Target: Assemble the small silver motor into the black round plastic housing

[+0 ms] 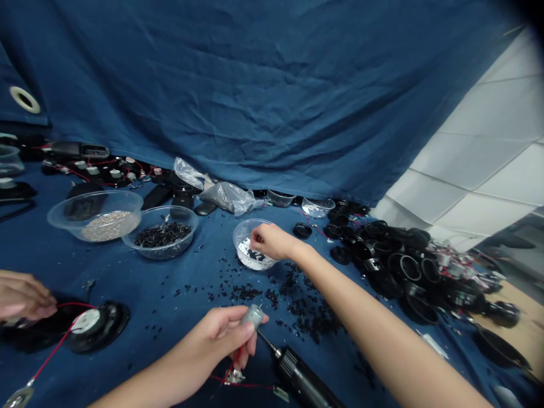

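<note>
the left hand [232, 335], fingers curled, holds a motor [254, 316] while the right hand [268, 241], fingers bunched, any catch hidden, seems to be picking from a bowl [255, 265], next needing a delicate pinch.

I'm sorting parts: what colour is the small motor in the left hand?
The motor is silvery grey; head view.

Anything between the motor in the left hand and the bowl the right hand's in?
Only small loose black parts, scattered on the blue cloth between the motor and the bowl. At the bowl, the right hand reaches in over the right side, hiding some white pieces.
</note>
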Demonstrator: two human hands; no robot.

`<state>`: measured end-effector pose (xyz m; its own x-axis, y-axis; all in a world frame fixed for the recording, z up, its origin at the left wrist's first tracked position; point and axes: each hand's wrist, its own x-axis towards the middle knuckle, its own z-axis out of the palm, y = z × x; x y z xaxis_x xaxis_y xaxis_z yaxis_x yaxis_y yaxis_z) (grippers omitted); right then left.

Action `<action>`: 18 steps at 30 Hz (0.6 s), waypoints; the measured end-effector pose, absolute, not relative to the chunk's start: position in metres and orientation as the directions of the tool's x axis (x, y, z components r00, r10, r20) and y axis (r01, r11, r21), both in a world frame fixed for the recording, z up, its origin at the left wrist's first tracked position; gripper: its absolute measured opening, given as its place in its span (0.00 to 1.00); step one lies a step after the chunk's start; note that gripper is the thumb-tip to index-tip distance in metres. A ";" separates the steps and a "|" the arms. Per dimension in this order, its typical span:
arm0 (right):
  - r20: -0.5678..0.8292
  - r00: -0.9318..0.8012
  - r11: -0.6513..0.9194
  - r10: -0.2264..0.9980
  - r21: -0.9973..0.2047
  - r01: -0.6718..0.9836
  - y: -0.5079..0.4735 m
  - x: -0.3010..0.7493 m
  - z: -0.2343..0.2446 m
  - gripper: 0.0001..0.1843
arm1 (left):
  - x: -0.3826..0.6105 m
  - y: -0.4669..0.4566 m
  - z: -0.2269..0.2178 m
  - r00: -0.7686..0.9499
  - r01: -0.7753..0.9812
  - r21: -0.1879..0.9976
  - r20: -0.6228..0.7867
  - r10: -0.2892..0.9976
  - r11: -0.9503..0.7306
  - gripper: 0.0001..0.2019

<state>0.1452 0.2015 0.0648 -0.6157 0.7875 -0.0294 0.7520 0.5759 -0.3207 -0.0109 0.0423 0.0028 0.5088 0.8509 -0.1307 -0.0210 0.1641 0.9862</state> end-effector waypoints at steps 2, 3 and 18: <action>0.051 -0.595 0.564 0.802 -0.392 0.727 0.198 0.154 0.066 0.13 | -0.012 0.044 0.004 0.480 -0.018 0.991 -0.105 0.871 0.129 0.22; 0.086 -0.584 0.558 0.807 -0.436 0.706 0.196 0.159 0.066 0.12 | -0.012 0.044 0.003 0.458 -0.018 0.994 -0.090 0.884 0.111 0.21; 0.242 -0.272 0.283 0.931 -0.951 0.124 0.072 0.182 0.045 0.06 | -0.007 0.029 -0.004 0.425 0.083 0.994 -0.095 0.900 0.066 0.16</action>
